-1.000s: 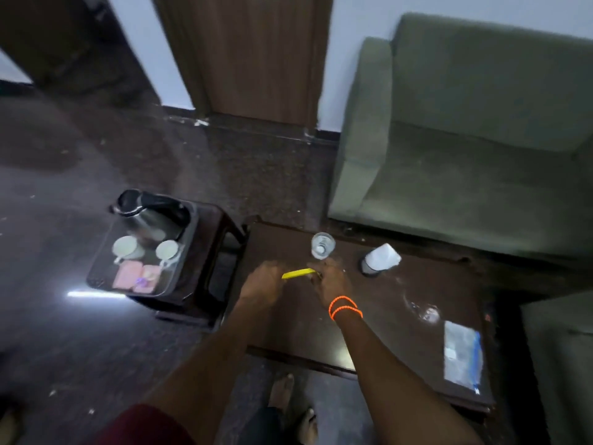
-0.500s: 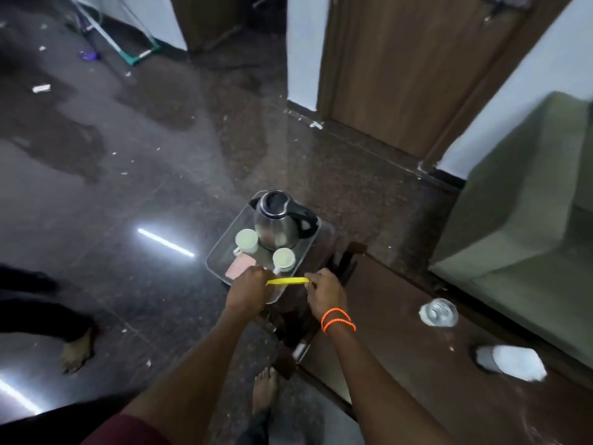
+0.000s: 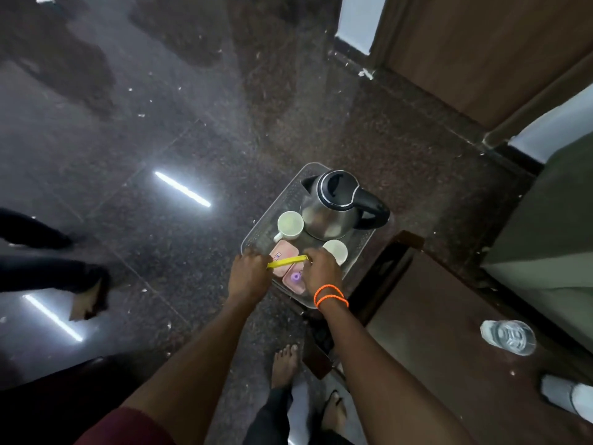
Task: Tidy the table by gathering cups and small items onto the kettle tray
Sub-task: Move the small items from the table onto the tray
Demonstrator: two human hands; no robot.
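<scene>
yellow strip [image 3: 286, 261] pinched by two hands, left [image 3: 248, 275] and right [image 3: 322, 273], over two cups [image 3: 290, 223], seemingly two pink packets [image 3: 284, 252].

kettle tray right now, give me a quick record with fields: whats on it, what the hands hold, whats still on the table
tray: on a small stand beside the table
on tray: kettle, two white cups, pink packets
left hand: grips one end of the yellow strip
right hand: grips the other end
strip position: over the packets
still on table: clear glass, white object at the frame edge
</scene>
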